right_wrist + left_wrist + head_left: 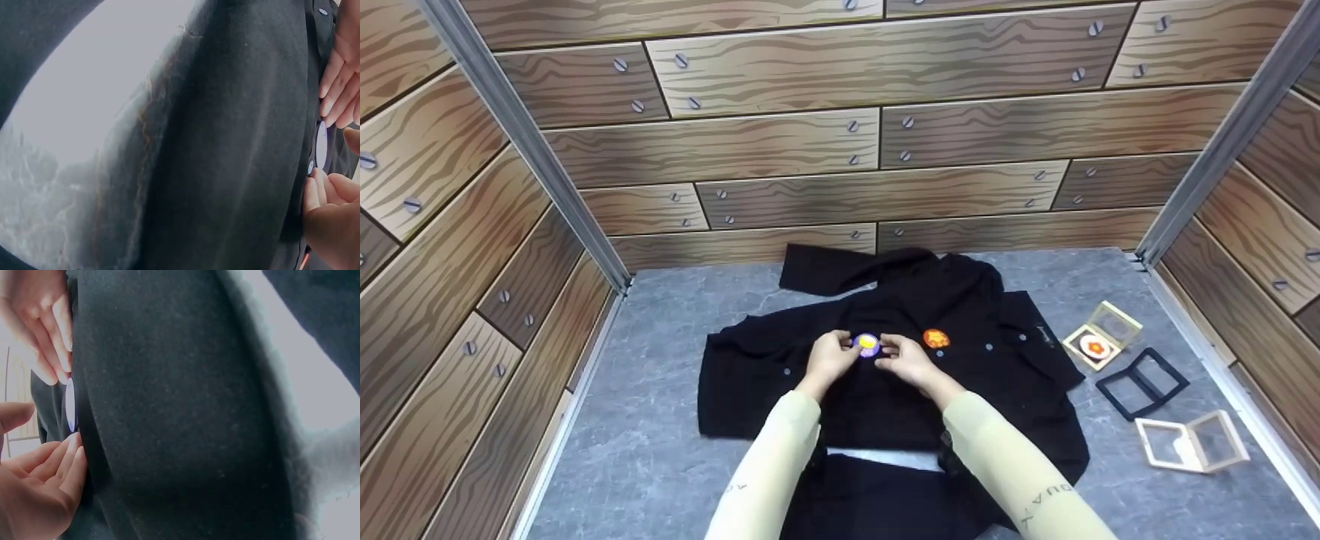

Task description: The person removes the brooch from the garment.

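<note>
A round purple-rimmed badge with a yellow middle lies on a black button-up shirt. My left hand is at the badge's left edge, its extended fingertips touching the rim and the cloth. On the opposite side, my right hand has its fingertips at the right edge. Both wrist views show the badge edge-on between the two hands, fingers nearly straight and thumbs held apart from them. Just right of my right hand, an orange round badge with a star pattern rests on the shirt.
At the right stand three hinged frames, opened: a gold one holding a red flower badge, a black one and a pale one. Wood-patterned walls enclose the grey table. More black cloth lies at the front.
</note>
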`<action>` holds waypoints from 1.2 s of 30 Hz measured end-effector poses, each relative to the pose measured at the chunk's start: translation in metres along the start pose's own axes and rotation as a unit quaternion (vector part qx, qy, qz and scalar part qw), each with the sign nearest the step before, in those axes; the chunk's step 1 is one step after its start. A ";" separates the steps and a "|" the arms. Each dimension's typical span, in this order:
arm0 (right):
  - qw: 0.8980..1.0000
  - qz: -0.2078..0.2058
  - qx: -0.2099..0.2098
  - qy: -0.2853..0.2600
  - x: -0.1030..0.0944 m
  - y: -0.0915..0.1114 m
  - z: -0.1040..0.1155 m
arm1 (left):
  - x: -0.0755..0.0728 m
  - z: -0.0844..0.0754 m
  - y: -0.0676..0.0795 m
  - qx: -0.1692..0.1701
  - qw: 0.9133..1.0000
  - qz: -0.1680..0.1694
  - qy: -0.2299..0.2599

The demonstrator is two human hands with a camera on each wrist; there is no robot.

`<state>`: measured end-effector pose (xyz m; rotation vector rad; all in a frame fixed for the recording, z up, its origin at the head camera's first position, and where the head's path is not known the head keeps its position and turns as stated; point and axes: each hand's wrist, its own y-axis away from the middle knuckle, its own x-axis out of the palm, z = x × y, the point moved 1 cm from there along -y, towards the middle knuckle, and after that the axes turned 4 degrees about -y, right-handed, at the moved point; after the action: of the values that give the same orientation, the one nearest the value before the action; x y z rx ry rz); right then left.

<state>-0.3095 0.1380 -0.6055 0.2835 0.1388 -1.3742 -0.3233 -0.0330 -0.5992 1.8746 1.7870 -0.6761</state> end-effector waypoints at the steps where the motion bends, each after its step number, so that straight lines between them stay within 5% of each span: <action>1: 1.000 0.000 0.001 -0.001 0.000 0.000 0.000 | 0.000 0.000 -0.001 0.000 1.000 -0.001 -0.002; 14: 1.000 -0.003 0.008 -0.010 0.001 -0.001 0.006 | 0.003 0.001 -0.003 0.012 0.999 0.010 0.032; 21: 1.000 -0.018 0.009 -0.002 0.004 -0.003 0.000 | 0.006 0.003 0.000 0.005 0.999 -0.011 0.051; 36: 0.997 -0.042 -0.047 0.050 0.006 0.000 0.001 | 0.007 0.003 0.004 0.017 0.997 -0.037 0.061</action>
<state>-0.3084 0.1318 -0.6062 0.2700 0.3011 -1.4336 -0.3195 -0.0298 -0.6063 1.9163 1.9419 -0.6338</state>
